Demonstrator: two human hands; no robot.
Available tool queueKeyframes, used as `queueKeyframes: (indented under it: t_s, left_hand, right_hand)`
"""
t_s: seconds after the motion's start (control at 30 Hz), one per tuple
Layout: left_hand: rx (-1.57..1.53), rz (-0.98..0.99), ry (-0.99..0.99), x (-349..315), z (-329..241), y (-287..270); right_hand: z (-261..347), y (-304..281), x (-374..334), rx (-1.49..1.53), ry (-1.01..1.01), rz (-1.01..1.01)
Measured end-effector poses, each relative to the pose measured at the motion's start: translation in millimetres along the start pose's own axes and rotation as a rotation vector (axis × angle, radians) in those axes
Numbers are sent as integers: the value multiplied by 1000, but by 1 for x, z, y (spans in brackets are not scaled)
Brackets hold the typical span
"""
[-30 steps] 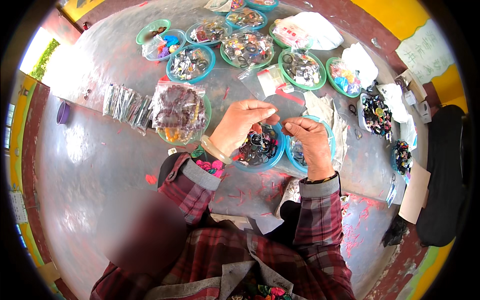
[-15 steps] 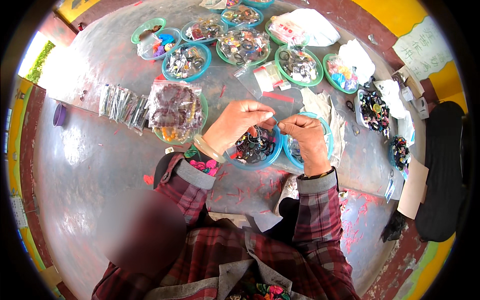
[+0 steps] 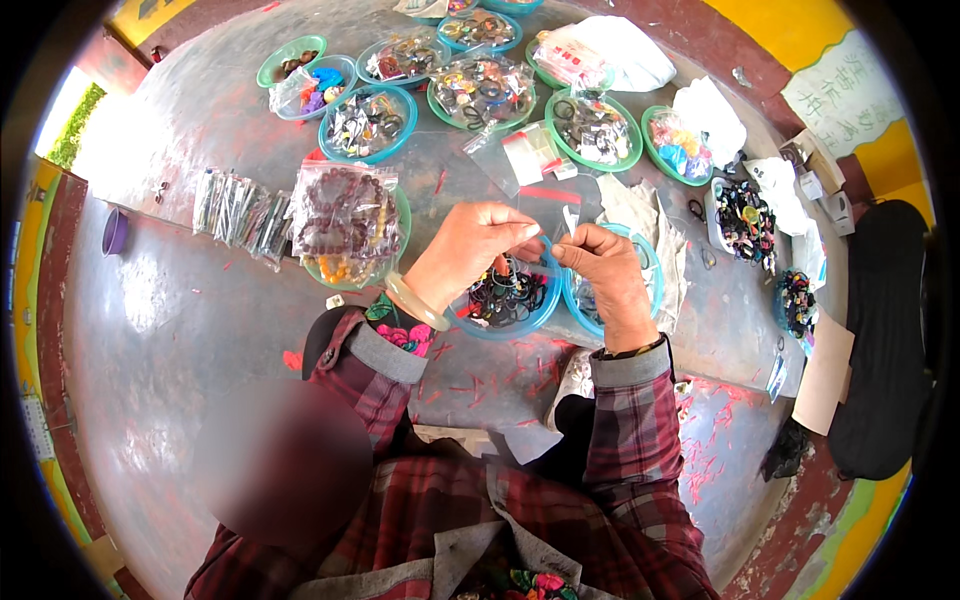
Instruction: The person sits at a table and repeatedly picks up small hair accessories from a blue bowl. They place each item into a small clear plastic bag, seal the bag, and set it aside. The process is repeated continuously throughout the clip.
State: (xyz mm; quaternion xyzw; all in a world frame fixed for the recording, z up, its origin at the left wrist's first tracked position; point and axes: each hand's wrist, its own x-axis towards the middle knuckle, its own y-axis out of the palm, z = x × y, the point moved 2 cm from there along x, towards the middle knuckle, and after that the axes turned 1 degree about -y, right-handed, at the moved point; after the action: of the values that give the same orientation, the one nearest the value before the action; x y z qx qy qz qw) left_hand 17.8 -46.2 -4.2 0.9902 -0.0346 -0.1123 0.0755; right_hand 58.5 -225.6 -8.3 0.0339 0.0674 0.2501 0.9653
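Observation:
My left hand (image 3: 468, 248), a pale bangle (image 3: 417, 302) on its wrist, is closed in a pinch above a blue bowl (image 3: 535, 325) of dark tangled cords or bands (image 3: 500, 298). What sits between its fingertips is too fine to make out. My right hand (image 3: 608, 280) pinches just beside it, thumb against finger, over a second blue bowl (image 3: 657, 295) whose contents it partly hides. A small white slip (image 3: 571, 218) sticks up at the right fingertips. Behind both hands lies a clear plastic bag (image 3: 545, 200) with a red strip.
Bagged dark-red beads (image 3: 345, 212) fill a green bowl on the left, beside thin clear packets (image 3: 240, 215). Farther back stand several bowls of bagged trinkets, among them a green bowl (image 3: 597, 165). A white basket (image 3: 716, 225) stands right. Red scraps (image 3: 480, 380) litter the near surface.
A white slip now shows at my right fingertips, where none was visible before. Both hands stay close together over the bowls, and the view has shifted slightly.

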Motion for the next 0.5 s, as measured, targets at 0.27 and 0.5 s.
queueKeyframes:
  t_s: [0.27, 0.5]
  left_hand:
    - [38, -127, 55, 0, -1, 1]
    - [81, -153, 79, -2, -2, 3]
  right_hand:
    - [0, 5, 1, -14, 34, 33]
    - [-6, 8, 1, 20, 41, 83]
